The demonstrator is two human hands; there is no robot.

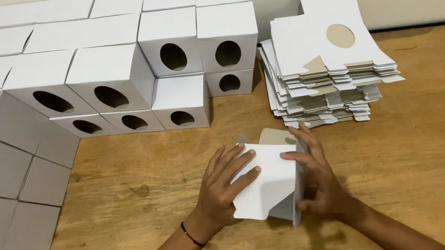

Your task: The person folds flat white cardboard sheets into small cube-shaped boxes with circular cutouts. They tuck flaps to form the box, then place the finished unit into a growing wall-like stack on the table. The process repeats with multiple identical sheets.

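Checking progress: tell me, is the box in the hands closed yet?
Not yet: the box has an unfolded flap, and both the left hand and right hand hold it.

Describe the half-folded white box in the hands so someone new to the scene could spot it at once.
Start at the wooden table, in front of the stack of flat white blanks. Near its front edge the left hand and right hand hold the half-folded box. Unlike the finished boxes stacked behind, it is still open, with loose flaps and a brown inner face.

White cardboard box blank (266, 184), half-folded; flaps open; on wooden table (146, 191).
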